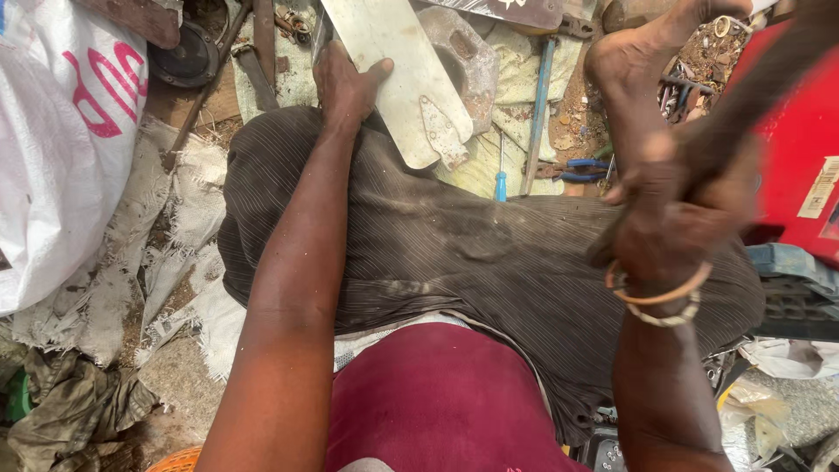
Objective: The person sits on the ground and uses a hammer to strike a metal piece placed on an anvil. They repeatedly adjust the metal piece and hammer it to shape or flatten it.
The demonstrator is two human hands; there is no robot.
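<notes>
- We are pressing a pale flat metal blade (pixel 398 65) down with our left hand (pixel 345 83); the palm is lying on its left edge, the fingers curling over that edge and the thumb stretching across the top face.
- The blade is resting at the knee of our dark striped trousers (pixel 454 240), running from the top of the view down to a rounded end, with a small pointed metal piece (pixel 441 131) fixed near that end.
- We are clenching our right hand (pixel 669 218) around a dark, blurred handle-like tool (pixel 752 105) that is slanting up toward the top right corner; what kind of tool it is, we cannot tell.
- Two bangles (pixel 660 301) are circling the right wrist.
- Our bare foot (pixel 638 52) is resting on the ground beyond the right hand.
- Between the blade and the foot, a blue-handled screwdriver (pixel 501 183) and blue-handled pliers (pixel 577 168) are lying on littered cloth.
- A white sack (pixel 61 149) is sitting at far left, and a red casing (pixel 800 149) is standing at far right.
</notes>
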